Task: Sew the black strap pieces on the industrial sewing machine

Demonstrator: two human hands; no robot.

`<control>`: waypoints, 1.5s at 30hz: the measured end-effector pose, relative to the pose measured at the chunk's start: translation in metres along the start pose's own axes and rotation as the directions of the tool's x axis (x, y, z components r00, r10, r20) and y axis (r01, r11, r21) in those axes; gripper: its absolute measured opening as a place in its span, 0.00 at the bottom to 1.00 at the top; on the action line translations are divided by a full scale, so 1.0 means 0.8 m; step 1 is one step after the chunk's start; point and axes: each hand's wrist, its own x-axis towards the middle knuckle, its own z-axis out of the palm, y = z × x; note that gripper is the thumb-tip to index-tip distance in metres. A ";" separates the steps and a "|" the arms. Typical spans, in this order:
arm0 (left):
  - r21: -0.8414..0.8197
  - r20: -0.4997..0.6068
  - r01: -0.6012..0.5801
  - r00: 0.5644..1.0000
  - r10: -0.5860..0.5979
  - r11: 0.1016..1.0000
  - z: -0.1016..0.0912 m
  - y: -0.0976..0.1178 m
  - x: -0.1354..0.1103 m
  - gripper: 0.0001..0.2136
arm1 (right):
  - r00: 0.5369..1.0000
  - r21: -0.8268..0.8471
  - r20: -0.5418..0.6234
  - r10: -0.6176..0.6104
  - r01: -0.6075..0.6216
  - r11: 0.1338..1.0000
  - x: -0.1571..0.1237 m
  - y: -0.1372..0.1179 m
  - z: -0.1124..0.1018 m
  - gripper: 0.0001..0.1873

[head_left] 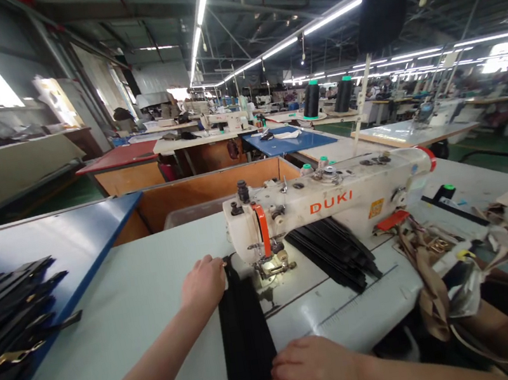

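Note:
Black fabric strips [246,339] lie lengthwise on the pale sewing table, left of the needle area of a white sewing machine [332,194]. My left hand [205,281] is closed at their far end, with its fingertips at the upper left edge. At the near right edge, my right hand [311,370] rests low with bent fingers against the fabric; its fingertips are partly hidden. The lit presser foot [273,267] stands apart from these strips. Under the machine arm lies a fanned stack of black strips [336,251].
On a blue-topped table [109,219] at the left lies a pile of black straps [9,318] with metal clasps. Brown straps [427,278] and other pieces clutter the right side. Black thread cones [312,100] stand behind the machine.

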 end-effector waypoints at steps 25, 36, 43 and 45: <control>-0.210 -0.306 -0.427 0.883 0.356 0.879 0.065 -0.005 -0.130 0.17 | 0.513 -0.373 -0.082 0.855 -0.811 0.451 -0.073 0.154 -0.080 0.10; -0.223 -0.493 -0.507 0.796 0.353 0.833 0.006 0.031 -0.154 0.16 | 0.294 0.335 -0.506 0.811 -0.799 0.499 -0.098 0.074 -0.149 0.06; -0.171 -0.550 -0.668 0.675 0.492 0.725 -0.026 0.061 -0.176 0.16 | -0.131 0.820 -0.324 0.937 -0.532 0.209 -0.130 0.001 -0.158 0.12; -0.128 -0.580 -0.718 0.614 0.535 0.684 -0.026 0.066 -0.182 0.17 | -0.139 0.877 -0.249 0.958 -0.453 0.162 -0.134 -0.013 -0.156 0.12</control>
